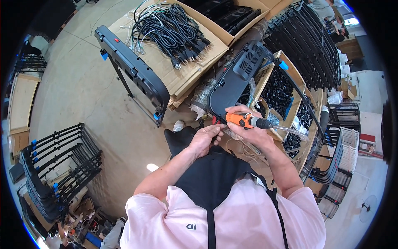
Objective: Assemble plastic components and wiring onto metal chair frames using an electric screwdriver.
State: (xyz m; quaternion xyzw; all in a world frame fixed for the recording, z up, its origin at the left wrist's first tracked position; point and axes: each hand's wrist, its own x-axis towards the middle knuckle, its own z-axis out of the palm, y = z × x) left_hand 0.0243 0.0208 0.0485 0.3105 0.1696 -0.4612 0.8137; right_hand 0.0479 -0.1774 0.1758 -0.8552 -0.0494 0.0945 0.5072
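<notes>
My right hand (255,135) is wrapped round an orange and black power screwdriver (240,119), its black front collar and a clear tube-like part pointing to the right. Close beside it, my left hand (205,139) has its fingers curled and pinched together; what they hold, if anything, is too small to make out. Both hands are just below the near end of a black plastic housing (226,89) with vent slots, part of a black frame. Something small and red shows between the hands and that housing. A black apron (207,174) lies below my hands.
A second black housing (132,68) on legs stands to the left. Coiled black power cords (170,31) lie on cardboard behind. Wooden bins of small black parts (277,89) are at right, with stacked black frames (304,45) beyond. More frames (62,166) stand at left.
</notes>
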